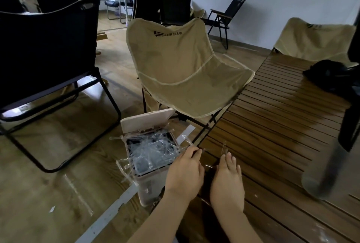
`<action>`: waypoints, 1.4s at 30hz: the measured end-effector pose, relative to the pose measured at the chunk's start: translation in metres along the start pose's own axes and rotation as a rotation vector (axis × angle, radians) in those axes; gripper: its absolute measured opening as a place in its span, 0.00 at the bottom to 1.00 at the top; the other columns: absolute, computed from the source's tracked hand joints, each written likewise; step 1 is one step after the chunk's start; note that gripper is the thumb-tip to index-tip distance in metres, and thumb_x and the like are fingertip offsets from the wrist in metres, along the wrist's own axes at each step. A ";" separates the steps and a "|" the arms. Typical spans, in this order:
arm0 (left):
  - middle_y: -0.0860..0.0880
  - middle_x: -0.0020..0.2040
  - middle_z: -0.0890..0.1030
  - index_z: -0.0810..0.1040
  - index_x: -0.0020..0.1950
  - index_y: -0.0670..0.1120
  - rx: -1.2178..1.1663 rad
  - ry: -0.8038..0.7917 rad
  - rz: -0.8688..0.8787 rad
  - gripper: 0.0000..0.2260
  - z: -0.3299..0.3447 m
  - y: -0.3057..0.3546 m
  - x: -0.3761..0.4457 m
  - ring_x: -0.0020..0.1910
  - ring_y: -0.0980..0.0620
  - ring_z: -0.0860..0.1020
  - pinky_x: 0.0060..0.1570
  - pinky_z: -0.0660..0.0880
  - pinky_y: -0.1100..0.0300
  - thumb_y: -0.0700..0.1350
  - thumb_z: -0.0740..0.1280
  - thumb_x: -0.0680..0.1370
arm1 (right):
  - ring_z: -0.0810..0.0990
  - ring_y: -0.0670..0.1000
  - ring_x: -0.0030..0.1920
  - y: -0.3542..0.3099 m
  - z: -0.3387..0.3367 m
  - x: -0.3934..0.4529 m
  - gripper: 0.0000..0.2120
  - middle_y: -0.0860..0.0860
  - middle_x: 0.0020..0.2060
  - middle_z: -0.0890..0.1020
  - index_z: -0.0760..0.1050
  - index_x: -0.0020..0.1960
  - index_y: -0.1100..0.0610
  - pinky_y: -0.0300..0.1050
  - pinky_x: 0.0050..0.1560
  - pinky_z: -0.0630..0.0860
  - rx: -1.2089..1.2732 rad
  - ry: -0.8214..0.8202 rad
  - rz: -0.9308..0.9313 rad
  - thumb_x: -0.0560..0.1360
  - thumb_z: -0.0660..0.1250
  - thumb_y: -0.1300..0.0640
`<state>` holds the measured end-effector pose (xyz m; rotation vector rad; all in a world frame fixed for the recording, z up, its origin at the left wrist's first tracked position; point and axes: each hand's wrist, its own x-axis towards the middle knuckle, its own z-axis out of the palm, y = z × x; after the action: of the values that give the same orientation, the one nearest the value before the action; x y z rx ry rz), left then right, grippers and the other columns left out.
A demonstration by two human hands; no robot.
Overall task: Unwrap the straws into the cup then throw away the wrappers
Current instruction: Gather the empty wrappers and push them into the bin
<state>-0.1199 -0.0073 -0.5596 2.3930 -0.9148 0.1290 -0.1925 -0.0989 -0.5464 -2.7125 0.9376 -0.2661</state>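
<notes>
My left hand (185, 170) is at the near left corner of the slatted table, beside the bin, and pinches a clear wrapper (186, 139) whose end sticks up over the bin's rim. My right hand (228, 176) lies close beside it over the table edge. A thin straw (224, 146) pokes out past its fingertips. A short thin piece (209, 165) shows between the two hands. The small beige bin (150, 188) stands on the floor with its lid (146, 121) tipped open, stuffed with several clear wrappers (152, 151). A blurred grey cylinder (319, 176), possibly the cup, stands at the right.
The dark wooden slatted table (272, 125) fills the right side, with a black object (329, 75) at its far end. A tan folding chair (185, 71) stands just behind the bin and a black chair (48, 57) to the left. A stray wrapper (78, 194) lies on the floor.
</notes>
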 end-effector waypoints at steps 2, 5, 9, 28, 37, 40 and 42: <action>0.55 0.71 0.67 0.69 0.73 0.50 -0.002 -0.008 -0.037 0.19 0.002 -0.002 0.003 0.64 0.56 0.73 0.62 0.74 0.61 0.45 0.58 0.82 | 0.47 0.52 0.77 -0.019 0.005 0.011 0.28 0.56 0.77 0.50 0.50 0.77 0.59 0.49 0.77 0.46 0.009 -0.007 -0.026 0.80 0.56 0.63; 0.54 0.69 0.70 0.74 0.67 0.50 -0.019 -0.014 -0.130 0.15 -0.001 -0.027 0.017 0.59 0.57 0.76 0.60 0.74 0.64 0.41 0.63 0.80 | 0.51 0.53 0.77 -0.055 0.019 0.038 0.27 0.56 0.77 0.55 0.56 0.76 0.58 0.50 0.77 0.49 -0.029 -0.041 -0.079 0.79 0.56 0.65; 0.47 0.70 0.73 0.74 0.68 0.46 -0.140 -0.097 -0.254 0.16 -0.018 -0.089 0.044 0.68 0.50 0.72 0.66 0.69 0.60 0.39 0.62 0.80 | 0.77 0.55 0.58 -0.109 0.034 0.074 0.12 0.56 0.56 0.79 0.72 0.60 0.56 0.51 0.61 0.73 -0.027 -0.323 -0.184 0.78 0.59 0.63; 0.53 0.58 0.82 0.76 0.67 0.51 -0.196 -0.117 -0.234 0.14 -0.036 -0.026 0.021 0.51 0.53 0.81 0.47 0.75 0.61 0.43 0.61 0.82 | 0.37 0.50 0.77 0.008 -0.078 -0.013 0.30 0.48 0.78 0.43 0.48 0.78 0.50 0.58 0.76 0.39 0.013 0.072 0.089 0.80 0.56 0.54; 0.58 0.80 0.52 0.56 0.78 0.60 -0.014 -0.473 0.309 0.21 0.014 0.106 -0.043 0.79 0.56 0.47 0.76 0.43 0.57 0.53 0.51 0.85 | 0.43 0.60 0.77 0.104 -0.063 -0.082 0.29 0.61 0.77 0.45 0.43 0.78 0.60 0.58 0.75 0.46 -0.038 -0.079 0.644 0.82 0.44 0.46; 0.58 0.80 0.47 0.49 0.80 0.58 0.077 -0.446 0.270 0.22 0.024 0.105 -0.051 0.79 0.58 0.43 0.77 0.42 0.57 0.55 0.45 0.85 | 0.43 0.59 0.77 0.099 -0.053 -0.075 0.29 0.61 0.77 0.44 0.42 0.77 0.62 0.56 0.76 0.45 -0.083 -0.082 0.543 0.82 0.44 0.48; 0.58 0.80 0.46 0.47 0.80 0.55 0.103 -0.431 0.247 0.23 0.025 0.102 -0.049 0.78 0.59 0.43 0.78 0.43 0.56 0.56 0.44 0.85 | 0.42 0.57 0.77 0.094 -0.047 -0.067 0.29 0.60 0.77 0.44 0.41 0.77 0.63 0.54 0.76 0.44 -0.079 -0.101 0.436 0.83 0.44 0.49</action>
<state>-0.2257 -0.0539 -0.5454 2.4377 -1.4313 -0.2635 -0.3109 -0.1370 -0.5361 -2.4741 1.4945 -0.0058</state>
